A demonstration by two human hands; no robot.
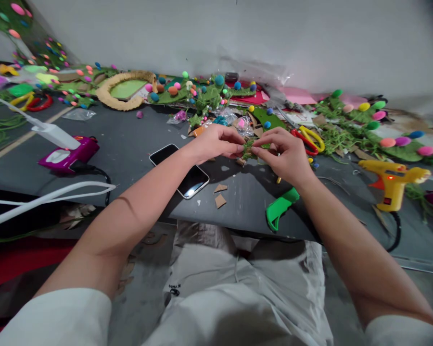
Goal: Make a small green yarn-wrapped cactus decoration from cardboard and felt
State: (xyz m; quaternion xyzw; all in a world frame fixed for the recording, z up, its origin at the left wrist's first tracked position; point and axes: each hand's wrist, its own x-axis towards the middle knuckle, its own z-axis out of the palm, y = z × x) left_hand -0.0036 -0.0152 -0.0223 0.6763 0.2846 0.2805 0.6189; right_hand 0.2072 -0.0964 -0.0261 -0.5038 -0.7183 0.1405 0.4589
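Both hands meet over the middle of the dark table, pinching a small green leafy piece (248,150) between the fingertips. My left hand (220,143) grips its left side; my right hand (279,153) has thumb and forefinger closed on its right side. The piece's exact kind is too small to make out. Under my left forearm lies a smartphone (193,181), partly covered. Below my right hand is a green plastic handle-like part (282,209). Cardboard scraps (220,201) lie between the phone and that part.
A yellow glue gun (391,180) with a lit red light stands at right. Red-and-yellow scissors (308,140) lie beside my right hand. At left are a purple plugged-in device (70,154) and white cables (50,198). A straw-coloured ring (106,93) and pompom-covered greenery (209,93) line the wall.
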